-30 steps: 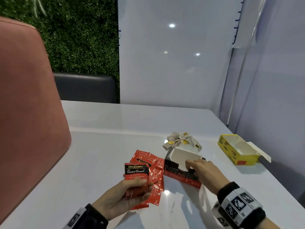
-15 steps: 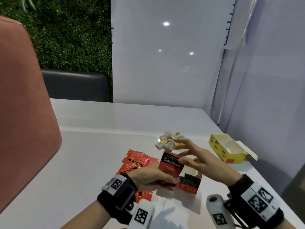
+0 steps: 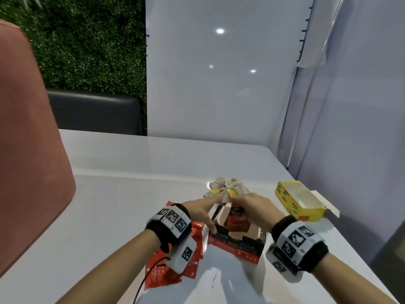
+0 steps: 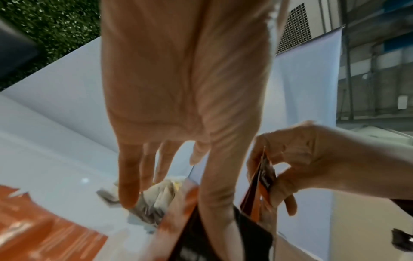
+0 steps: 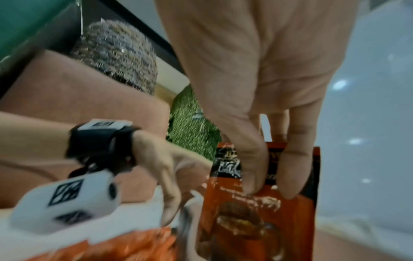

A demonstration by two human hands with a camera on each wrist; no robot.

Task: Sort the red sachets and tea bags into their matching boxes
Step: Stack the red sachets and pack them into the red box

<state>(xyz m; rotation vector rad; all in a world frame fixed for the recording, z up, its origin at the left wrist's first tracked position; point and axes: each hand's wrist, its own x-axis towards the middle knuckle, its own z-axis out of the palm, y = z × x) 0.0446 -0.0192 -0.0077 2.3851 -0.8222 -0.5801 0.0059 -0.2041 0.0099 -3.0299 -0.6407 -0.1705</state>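
Observation:
My right hand [image 3: 240,208] pinches one red sachet [image 5: 257,217] between thumb and fingers and holds it upright in the mouth of the open red box [image 3: 237,245]. My left hand [image 3: 209,213] lies at the box's left side with its fingers [image 4: 128,190] straight. Its thumb rests against the box's inner wall beside the raised white flap [image 3: 223,213]. More red sachets [image 3: 173,268] lie on the table under my left wrist. The pile of tea bags [image 3: 225,189] sits just beyond both hands. The open yellow box [image 3: 300,202] stands to the right.
The white table [image 3: 131,194] runs back to a white wall panel. A pink chair back [image 3: 28,150] rises at the left and a dark seat [image 3: 94,115] stands behind the table. The table's right edge is close to the yellow box.
The sachet has passed from my left hand to my right. My right hand has brought it down to the red box. My left hand has moved onto the box's left side.

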